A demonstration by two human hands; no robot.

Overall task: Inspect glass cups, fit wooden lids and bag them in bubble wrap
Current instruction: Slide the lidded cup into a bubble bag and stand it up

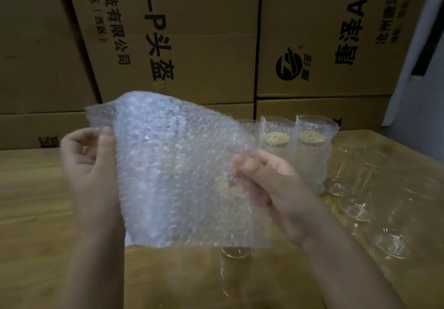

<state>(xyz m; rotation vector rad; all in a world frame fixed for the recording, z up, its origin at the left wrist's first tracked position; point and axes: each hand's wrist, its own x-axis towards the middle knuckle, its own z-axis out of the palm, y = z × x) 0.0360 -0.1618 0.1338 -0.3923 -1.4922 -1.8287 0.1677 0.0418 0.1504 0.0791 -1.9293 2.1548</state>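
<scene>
Bubble-wrap bag (177, 171) hangs between both hands. Left hand (89, 164) pinches its near edge; right hand (271, 186) pinches the opposite side.

Dimly lit. Closed off at the back by stacked brown cardboard boxes (206, 44) printed with black characters and a round logo. In front, a wood-grain table (31, 200). At far right, pale wall (418, 97).
</scene>
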